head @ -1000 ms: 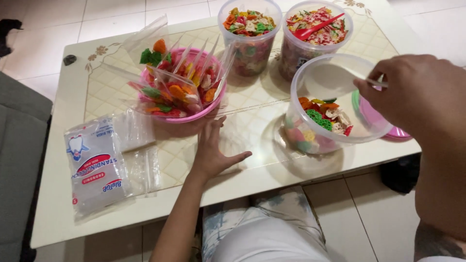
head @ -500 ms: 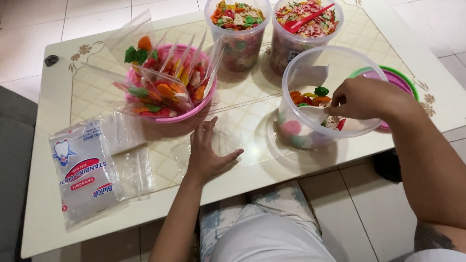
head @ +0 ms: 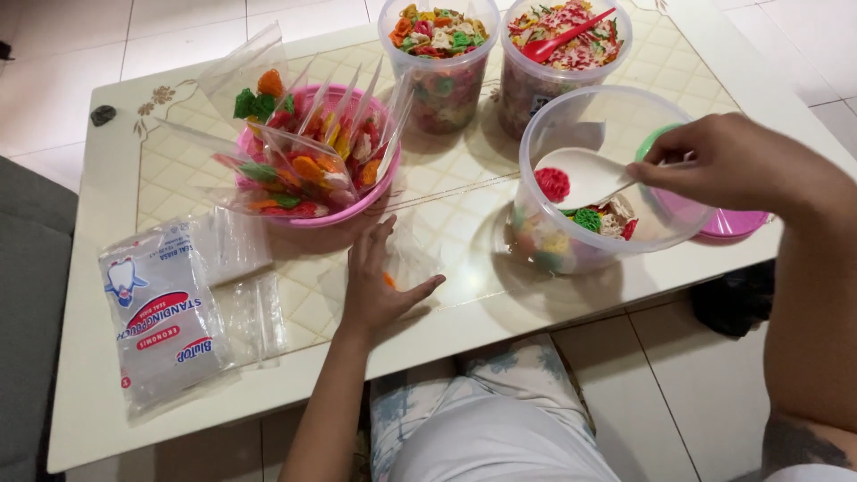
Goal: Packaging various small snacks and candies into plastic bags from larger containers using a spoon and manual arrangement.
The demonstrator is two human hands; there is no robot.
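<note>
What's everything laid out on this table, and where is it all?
table: 1, cream, under everything.
pink bowl: 1, centre-left, full of filled clear bags.
tall tubs: 2, clear, far edge, hold colourful crackers; right one has a red spoon.
wide tub: 1, clear, right, few crackers inside.
pink lid: 1, green-rimmed, behind wide tub.
pouch pack: 1, clear with printed label, near-left.
empty bags: several, clear, beside pack.
left hand: flat on a clear bag.
right hand: holds white spoon carrying one red cracker.
</note>
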